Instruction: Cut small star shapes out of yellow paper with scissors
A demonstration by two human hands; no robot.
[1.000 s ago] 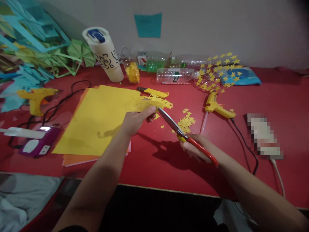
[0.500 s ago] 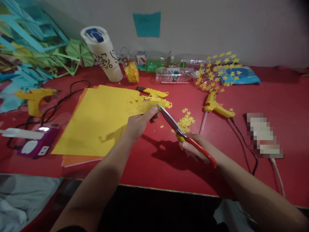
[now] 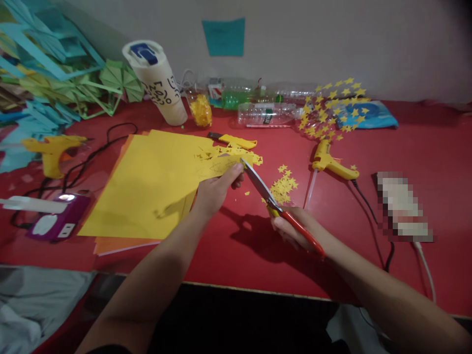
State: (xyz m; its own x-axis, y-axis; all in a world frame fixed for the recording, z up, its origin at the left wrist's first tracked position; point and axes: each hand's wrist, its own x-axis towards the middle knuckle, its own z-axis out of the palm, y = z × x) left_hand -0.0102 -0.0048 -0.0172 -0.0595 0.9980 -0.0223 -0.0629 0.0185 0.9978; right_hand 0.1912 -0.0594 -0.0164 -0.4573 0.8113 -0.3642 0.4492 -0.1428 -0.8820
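Note:
Pinched in my left hand (image 3: 217, 191) is a yellow paper strip (image 3: 214, 166) with star outlines drawn on it. My right hand (image 3: 297, 228) grips red-handled scissors (image 3: 262, 186); their blade tips meet the end of the strip beside my left thumb. Beyond the scissors lies a small heap of cut yellow paper stars (image 3: 283, 186). Yellow paper scraps (image 3: 239, 153) are scattered behind the strip, next to a yellow box cutter (image 3: 236, 141). Under my left wrist is a stack of yellow sheets (image 3: 136, 187), with orange ones beneath.
A yellow glue gun (image 3: 334, 162) and a blurred-out phone (image 3: 403, 206) lie at right, both with cables. Another glue gun (image 3: 51, 152) and a purple power strip (image 3: 59, 216) sit left. A tall tumbler (image 3: 157, 83) and plastic bottles (image 3: 267, 114) line the back.
The scissor handles and my right hand have shifted slightly left. My left hand has moved a little, and the drawn stars on the strip show more plainly.

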